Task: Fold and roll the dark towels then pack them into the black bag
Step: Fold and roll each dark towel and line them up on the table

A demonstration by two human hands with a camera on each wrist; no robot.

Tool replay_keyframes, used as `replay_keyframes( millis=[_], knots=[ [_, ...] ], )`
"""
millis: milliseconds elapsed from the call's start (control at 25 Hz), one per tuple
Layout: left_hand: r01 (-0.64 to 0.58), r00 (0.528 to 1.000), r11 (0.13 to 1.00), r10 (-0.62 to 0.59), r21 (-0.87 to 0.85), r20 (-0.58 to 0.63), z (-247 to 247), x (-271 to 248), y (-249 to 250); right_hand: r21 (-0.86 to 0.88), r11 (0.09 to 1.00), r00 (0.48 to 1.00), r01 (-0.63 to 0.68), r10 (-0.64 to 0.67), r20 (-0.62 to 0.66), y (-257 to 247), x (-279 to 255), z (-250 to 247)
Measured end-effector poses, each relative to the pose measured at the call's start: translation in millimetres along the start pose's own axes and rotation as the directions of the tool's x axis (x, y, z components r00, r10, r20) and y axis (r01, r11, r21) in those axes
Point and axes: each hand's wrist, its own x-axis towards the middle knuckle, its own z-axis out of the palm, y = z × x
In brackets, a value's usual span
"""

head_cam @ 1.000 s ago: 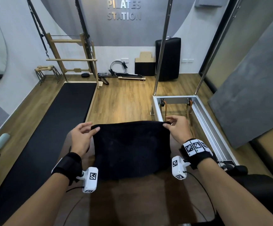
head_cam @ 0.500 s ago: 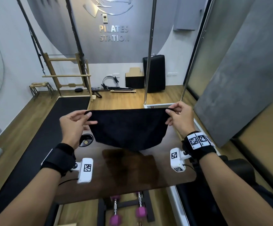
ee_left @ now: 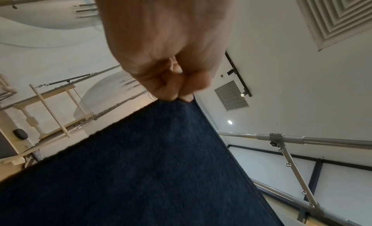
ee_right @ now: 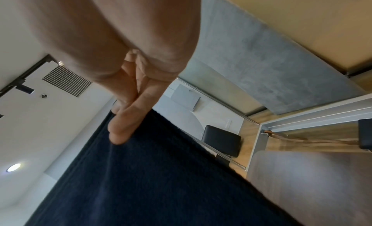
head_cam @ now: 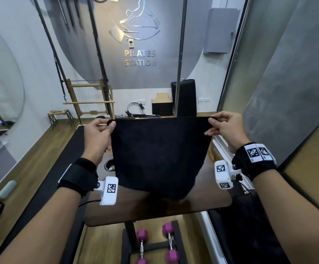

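Wood-grain planks cover the studio floor, and a long black exercise mat runs along it on the left. Grey paint on the far wall carries the raised silver lettering "PILATES STATION". Closer in stands a dark brown wooden table with rounded corners, set on a black post.

Above that table hangs the dark navy terry towel, held up in the air and spread flat between the two hands, its top hem stretched almost level and its lower edge sagging to a rounded point just over the tabletop; whether that edge touches the wood cannot be told.

The left hand pinches the towel's upper left corner, the thumb and curled fingers closed tightly on the hem, as the left wrist view shows. The right hand pinches the upper right corner, with one finger laid straight down the cloth's face and the thumb behind it. Both wrists wear black straps with small white marker-printed camera blocks.

Under the table, two pairs of magenta hexagonal dumbbells lie on a black base. A round chrome grommet sits in the tabletop, just left of the hanging cloth.
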Motion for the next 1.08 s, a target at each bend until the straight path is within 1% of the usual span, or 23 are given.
replay_keyframes(
  millis=[120, 240, 320, 400, 440, 560, 720, 800, 880, 1000, 1080],
  knots=[
    [0.032, 0.995, 0.982, -0.013, -0.184, 0.103, 5.2, -6.9, 6.1, 0.07, 0.996, 0.998, 0.052, -0.05, -0.034, -2.1, -2.4, 10.7],
    [0.03, 0.995, 0.971, -0.005, -0.237, 0.103, 9.5, -10.2, 6.0, 0.065, 0.996, 0.998, 0.061, -0.058, -0.039, -0.7, -3.0, 14.0],
    [0.041, 0.998, 0.976, -0.032, -0.215, 0.046, 7.8, -12.9, 4.1, -0.029, 0.999, 0.999, 0.028, -0.03, -0.045, -1.5, -3.9, 11.7],
    [0.017, 0.997, 0.994, -0.025, -0.105, -0.078, 4.9, -14.5, -1.3, -0.163, 0.987, 0.998, 0.006, -0.016, -0.064, -1.3, -4.2, 9.2],
    [-0.004, 0.993, 0.999, -0.003, -0.054, -0.12, 4.2, -15.2, -3.4, -0.188, 0.982, 0.997, -0.003, -0.012, -0.077, -1.5, -4.3, 8.4],
    [-0.053, 0.986, 0.998, 0.049, -0.019, -0.162, 2.8, -18.5, -2.9, -0.141, 0.99, 0.994, -0.007, -0.009, -0.111, -4.6, -9.3, 7.2],
    [-0.089, 0.986, 0.994, 0.08, -0.057, -0.147, -1.3, -20.2, -3.1, -0.101, 0.994, 0.99, 0.045, -0.058, -0.129, -4.7, -8.5, 0.5],
    [-0.069, 0.988, 0.995, 0.059, -0.067, -0.14, 0.7, -18.6, -7.7, -0.143, 0.988, 0.99, 0.063, -0.079, -0.114, 2.1, -2.8, -1.8],
    [-0.011, 0.993, 0.996, 0.001, -0.084, -0.12, 5.1, -16.7, -14.7, -0.187, 0.981, 0.995, 0.05, -0.065, -0.073, 12.3, 3.1, 0.2],
    [0.113, 0.99, 0.978, -0.127, -0.177, -0.065, 15.4, -10.2, -23.0, -0.125, 0.992, 0.999, -0.03, 0.027, -0.019, 27.1, 14.4, 8.5],
    [0.135, 0.987, 0.962, -0.151, -0.239, -0.051, 21.4, -1.7, -25.4, -0.059, 0.998, 0.999, -0.03, 0.029, -0.015, 33.0, 24.0, 12.6]
  ],
)
